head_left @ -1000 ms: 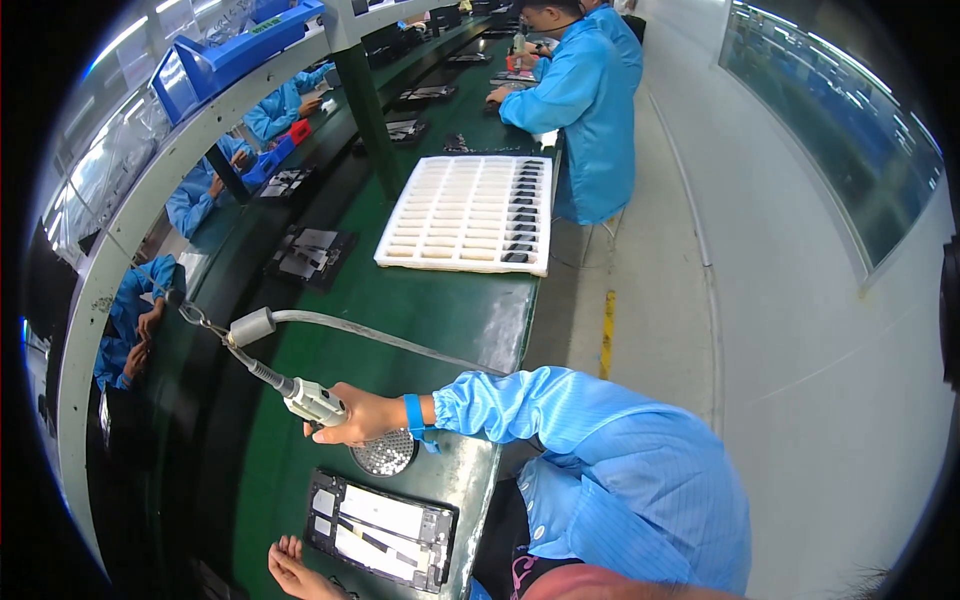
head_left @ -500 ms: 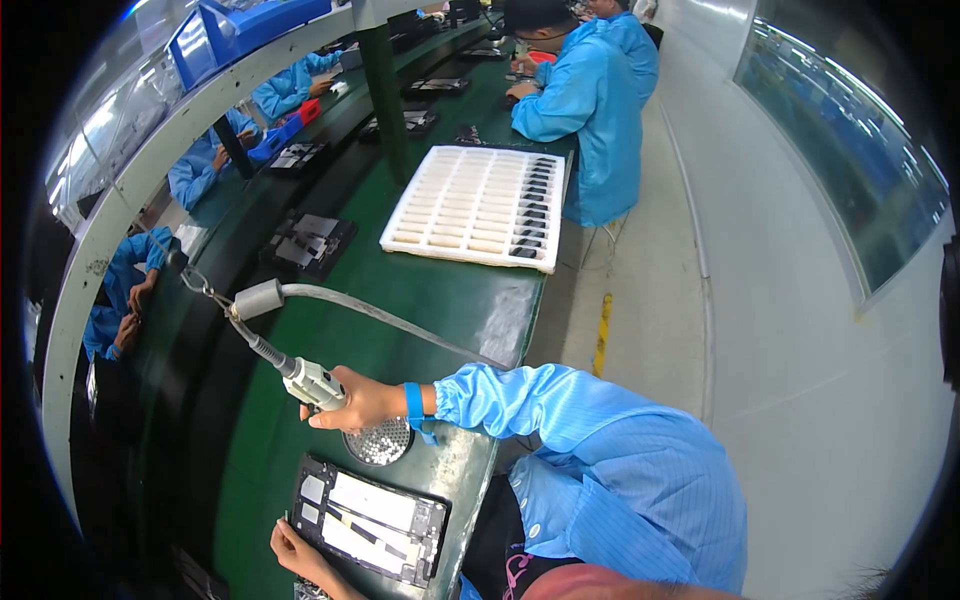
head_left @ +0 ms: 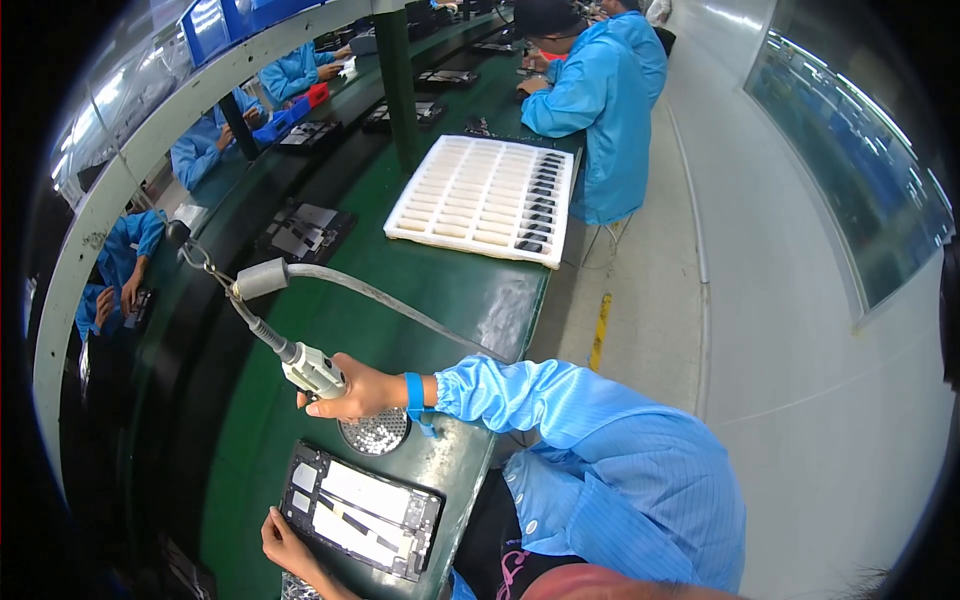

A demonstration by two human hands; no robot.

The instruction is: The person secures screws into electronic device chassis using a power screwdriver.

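My right hand point(head_left: 366, 388) is wrapped round a pale electric screwdriver point(head_left: 314, 372), which hangs by a hook from a grey cable. Its tip is hidden by the hand. Just below the hand lies a round dish point(head_left: 377, 430) of small shiny parts, partly covered by it. Nearer to me an opened tablet point(head_left: 362, 512) with white battery panels and a black frame lies on the green bench. Beside the tablet's left edge is my left hand point(head_left: 287, 550), its thumb and fingers drawn together. What they pinch, if anything, is too small to make out.
A white compartment tray point(head_left: 475, 200), its right column filled with dark parts, lies farther along the bench point(head_left: 450, 295). Another opened tablet point(head_left: 305, 232) lies left of it. A metal post point(head_left: 397, 95) rises behind. Co-workers in blue smocks point(head_left: 595, 100) work beyond and across.
The whole view has shifted slightly. My left hand has moved a little up along the tablet's edge. The right hand keeps its hold on the screwdriver above the dish.
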